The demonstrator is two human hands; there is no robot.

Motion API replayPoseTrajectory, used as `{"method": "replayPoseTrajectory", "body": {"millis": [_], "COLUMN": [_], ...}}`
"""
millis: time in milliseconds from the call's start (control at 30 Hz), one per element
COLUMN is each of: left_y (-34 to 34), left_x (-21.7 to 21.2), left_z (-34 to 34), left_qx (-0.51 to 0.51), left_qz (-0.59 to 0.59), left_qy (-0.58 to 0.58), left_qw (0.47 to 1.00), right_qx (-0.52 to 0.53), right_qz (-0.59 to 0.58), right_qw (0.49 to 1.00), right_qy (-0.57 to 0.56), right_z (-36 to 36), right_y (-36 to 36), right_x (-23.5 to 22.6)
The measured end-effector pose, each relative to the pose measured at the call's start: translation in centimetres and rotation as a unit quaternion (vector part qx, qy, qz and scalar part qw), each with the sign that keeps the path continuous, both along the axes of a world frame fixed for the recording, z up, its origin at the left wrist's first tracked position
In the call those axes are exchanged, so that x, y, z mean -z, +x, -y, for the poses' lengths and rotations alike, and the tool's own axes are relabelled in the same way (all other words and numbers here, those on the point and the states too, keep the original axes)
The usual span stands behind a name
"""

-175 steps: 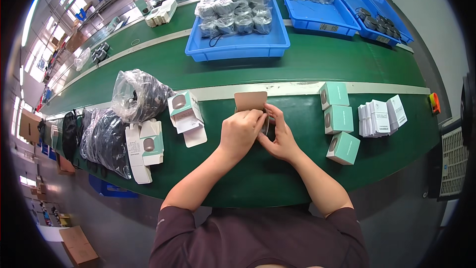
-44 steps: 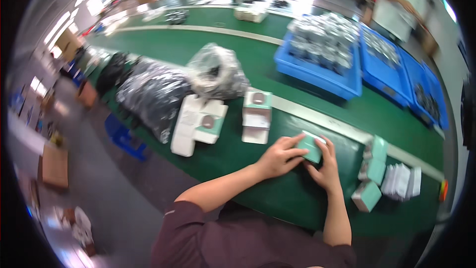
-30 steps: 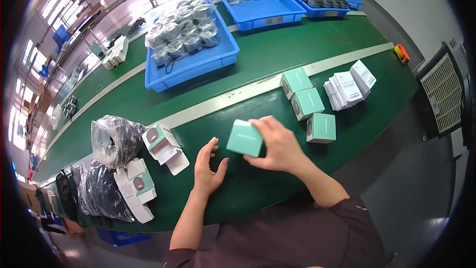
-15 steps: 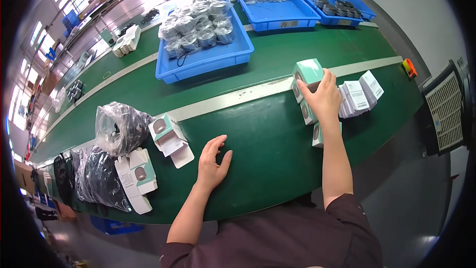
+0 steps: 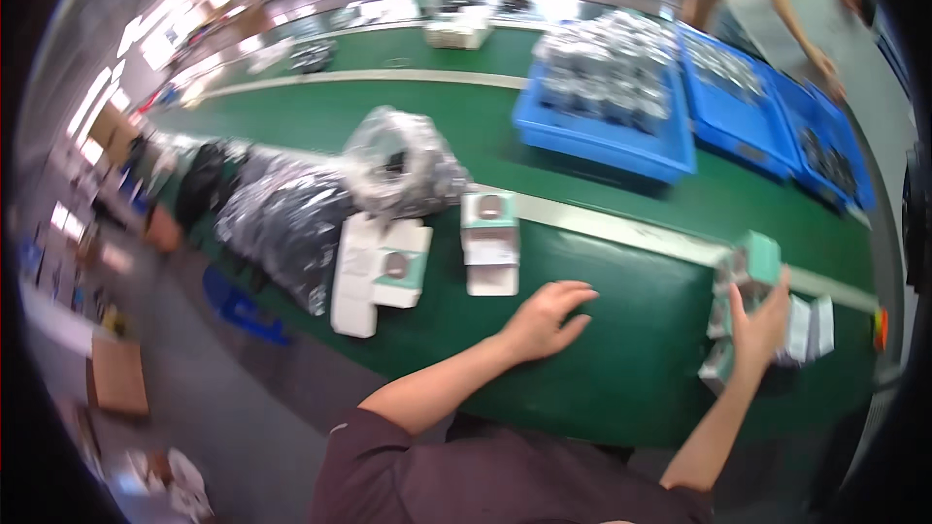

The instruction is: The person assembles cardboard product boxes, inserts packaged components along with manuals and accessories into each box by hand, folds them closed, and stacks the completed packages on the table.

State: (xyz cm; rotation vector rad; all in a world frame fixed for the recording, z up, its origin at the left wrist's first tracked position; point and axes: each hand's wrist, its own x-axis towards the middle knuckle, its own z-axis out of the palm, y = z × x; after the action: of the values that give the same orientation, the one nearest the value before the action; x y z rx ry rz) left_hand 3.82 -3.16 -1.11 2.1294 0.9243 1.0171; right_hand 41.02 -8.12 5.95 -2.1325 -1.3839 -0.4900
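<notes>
Green tabletop (image 5: 631,301) spreads before us, and near its middle our left hand (image 5: 547,321) is empty, its fingers loosely spread. Our right hand (image 5: 762,325), well to the right, has thumb and fingers about a mint box (image 5: 762,255); blur hides whether they grip it or have let go. Moments ago that box was between our hands; now it is at the far end of the group of boxes (image 5: 718,366), gathered with them. Farther left stands an opened box (image 5: 490,213); beyond, a blue tray (image 5: 604,157) holds wrapped pieces (image 5: 602,68).
</notes>
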Motion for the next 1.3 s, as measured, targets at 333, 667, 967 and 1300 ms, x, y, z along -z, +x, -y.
{"method": "replayPoseTrajectory", "body": {"millis": [333, 667, 967, 1300], "left_y": [0.0, 0.7, 0.2, -12.8], "left_x": [1.1, 1.8, 0.9, -8.7], "left_z": [0.6, 0.3, 1.2, 2.6], "left_qx": [0.008, 0.007, 0.002, -0.306], "left_qz": [-0.001, 0.002, 0.012, -0.077], "left_qy": [0.001, 0.013, 0.105, 0.206], "left_qw": [1.0, 1.0, 0.994, 0.926], "right_qx": [-0.011, -0.116, -0.1, -0.251], "right_qz": [-0.063, 0.017, 0.06, 0.159], "right_qw": [0.997, 0.99, 0.993, 0.939], "right_qy": [-0.034, -0.076, -0.028, 0.172], "right_z": [9.6, 8.0, 7.5, 5.5], "right_y": [-2.1, -1.5, -1.4, -7.0], "right_x": [4.5, 3.9, 4.8, -1.8]}}
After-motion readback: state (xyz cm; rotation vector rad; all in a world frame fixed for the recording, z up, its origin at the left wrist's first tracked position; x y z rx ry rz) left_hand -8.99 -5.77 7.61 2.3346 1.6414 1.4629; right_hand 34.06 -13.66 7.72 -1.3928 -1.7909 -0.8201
